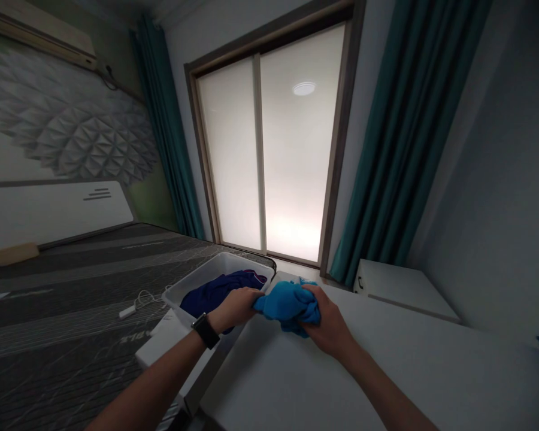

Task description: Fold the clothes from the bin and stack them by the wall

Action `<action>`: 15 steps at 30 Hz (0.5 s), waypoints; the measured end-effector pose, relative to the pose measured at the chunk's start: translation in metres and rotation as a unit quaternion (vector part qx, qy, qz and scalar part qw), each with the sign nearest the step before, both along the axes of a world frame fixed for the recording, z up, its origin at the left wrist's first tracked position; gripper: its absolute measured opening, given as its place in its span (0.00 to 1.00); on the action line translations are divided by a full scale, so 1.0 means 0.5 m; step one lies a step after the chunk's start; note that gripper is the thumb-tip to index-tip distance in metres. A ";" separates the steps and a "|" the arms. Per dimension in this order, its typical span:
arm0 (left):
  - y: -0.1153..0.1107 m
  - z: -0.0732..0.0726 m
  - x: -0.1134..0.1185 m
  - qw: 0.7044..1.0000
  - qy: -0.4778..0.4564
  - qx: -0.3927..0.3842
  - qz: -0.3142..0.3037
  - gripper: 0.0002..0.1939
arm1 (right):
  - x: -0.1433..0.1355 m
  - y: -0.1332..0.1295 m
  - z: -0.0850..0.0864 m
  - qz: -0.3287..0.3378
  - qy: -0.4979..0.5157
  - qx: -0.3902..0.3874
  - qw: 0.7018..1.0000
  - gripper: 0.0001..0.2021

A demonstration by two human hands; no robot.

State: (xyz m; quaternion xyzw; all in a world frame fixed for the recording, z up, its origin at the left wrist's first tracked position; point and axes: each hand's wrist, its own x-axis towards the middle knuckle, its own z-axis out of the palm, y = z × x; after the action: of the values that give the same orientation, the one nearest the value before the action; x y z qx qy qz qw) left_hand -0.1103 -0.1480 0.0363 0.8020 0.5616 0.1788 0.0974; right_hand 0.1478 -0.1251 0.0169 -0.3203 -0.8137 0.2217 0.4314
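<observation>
A bunched bright blue cloth (287, 304) is held between both hands above the white table (273, 377). My left hand (237, 306), with a dark watch on the wrist, grips the cloth's left end, fingers closed. On the right side, my right hand (326, 320) is closed round the other end. Left of the cloth, a translucent plastic bin (182, 290) holds dark navy clothing (215, 292) with a pink and white edge. Part of my left hand and forearm is in front of the bin.
A dark mattress (72, 311) lies to the left, with a white adapter and cable (128, 312) on it. A white box (159, 341) sits beside the bin. Behind the table stand a white cabinet (399, 287) and a frosted sliding door (296, 155) between teal curtains.
</observation>
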 end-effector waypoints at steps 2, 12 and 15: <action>0.006 0.016 0.013 0.999 -0.036 0.002 -0.016 0.12 | 0.007 -0.004 -0.003 -0.012 -0.054 -0.019 0.998 0.24; 0.018 -0.031 0.131 0.965 -0.255 -0.026 -0.064 0.22 | 0.065 -0.009 -0.047 -0.060 -0.109 -0.112 0.986 0.25; 0.030 -0.089 0.187 0.949 -0.295 -0.064 -0.085 0.24 | 0.118 -0.009 -0.089 -0.103 -0.087 -0.115 0.984 0.28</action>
State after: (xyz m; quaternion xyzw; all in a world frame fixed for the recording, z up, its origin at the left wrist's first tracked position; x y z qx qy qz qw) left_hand -0.0166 -0.1328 -0.0083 0.7501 0.4478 0.3621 0.3250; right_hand 0.2068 -0.1294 -0.0274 -0.4675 -0.7802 0.2394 0.3397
